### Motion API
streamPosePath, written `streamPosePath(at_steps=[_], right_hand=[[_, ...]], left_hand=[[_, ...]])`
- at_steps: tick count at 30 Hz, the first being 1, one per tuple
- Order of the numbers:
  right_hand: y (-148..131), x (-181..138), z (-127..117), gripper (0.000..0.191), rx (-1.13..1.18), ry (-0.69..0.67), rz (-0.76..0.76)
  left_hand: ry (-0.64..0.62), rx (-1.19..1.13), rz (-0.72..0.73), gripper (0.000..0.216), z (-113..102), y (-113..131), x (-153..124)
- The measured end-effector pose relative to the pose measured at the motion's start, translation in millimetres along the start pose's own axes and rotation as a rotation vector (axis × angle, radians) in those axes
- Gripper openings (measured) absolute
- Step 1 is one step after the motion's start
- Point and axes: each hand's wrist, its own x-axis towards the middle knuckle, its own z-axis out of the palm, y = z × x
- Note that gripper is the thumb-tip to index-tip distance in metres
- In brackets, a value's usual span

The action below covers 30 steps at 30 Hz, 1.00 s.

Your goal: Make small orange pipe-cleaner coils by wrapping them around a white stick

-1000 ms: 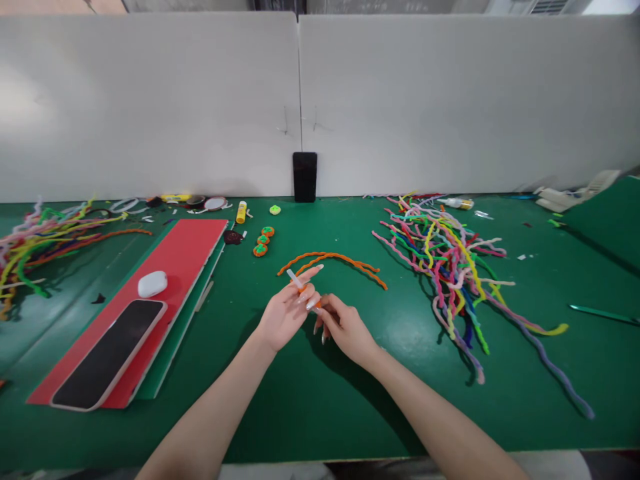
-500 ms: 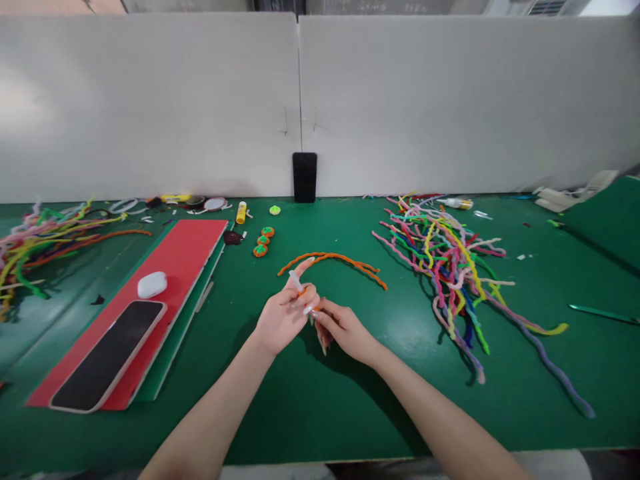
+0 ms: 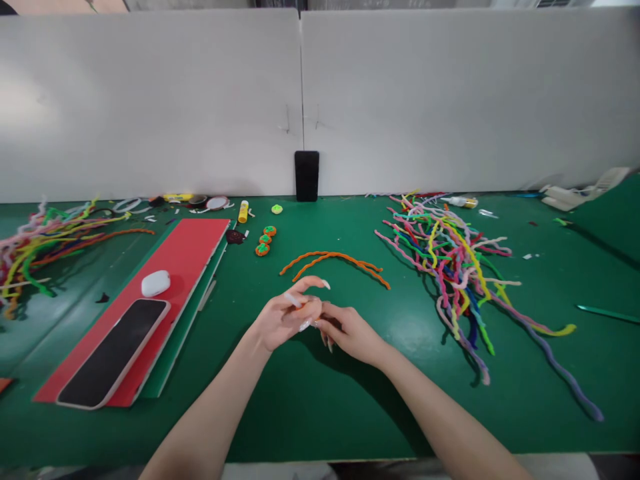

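My left hand is closed round a thin whitish stick, its index finger bent above. A bit of orange pipe cleaner shows between these fingers, by the stick. Against those fingertips, my right hand pinches with thumb and index finger at the orange pipe cleaner, most of which the fingers hide. Just beyond the hands, a few loose orange pipe cleaners lie in an arc on the green table. Farther back sit three small orange coils with green tops in a row.
A heap of coloured pipe cleaners lies to the right, another bundle far left. On red boards rest a phone and a white case. A glue stick and a black phone stand at the back.
My left index finger has bent down from pointing up and away. The stick has tilted flatter in the left hand. Both hands stay together, and the view has shifted slightly.
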Motion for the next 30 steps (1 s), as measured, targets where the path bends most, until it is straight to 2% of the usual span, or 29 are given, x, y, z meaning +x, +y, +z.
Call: streamPosePath(at_steps=[3,6,9,12,15,18,21,25,30], right_hand=[[1,0,-3,0.018,-0.145,0.029,-0.058],[4,1,-7,0.019,-0.236,0.105,-0.090],[8,2,-11,0.019,-0.319,0.237,-0.107],[14,2,-15,0.020,-0.421,0.387,-0.165],[18,2,-17,0.022,-0.539,0.486,-0.229],[18,2,-18,0.022,-0.678,0.517,-0.281],[17,2,-19,0.023,-0.790,0.525,-0.323],[17,1,-20,0.022,-0.881,0.560,-0.325],[17,1,-21,0.023,-0.954,0.584,-0.320]], left_hand=[[0.023,0.064,0.006,0.024,1,-2,1],[0.130,0.132,0.076,0.026,-3,-3,5],[0.352,0.287,0.195,0.023,-16,2,9],[0.638,0.460,0.284,0.029,-30,11,9],[0.777,0.800,0.406,0.038,-31,17,8],[0.728,1.299,0.500,0.037,-22,13,6],[0.617,1.639,0.452,0.036,-16,5,7],[0.553,1.696,0.256,0.043,-21,-2,11],[0.492,1.647,0.213,0.043,-25,-3,13]])
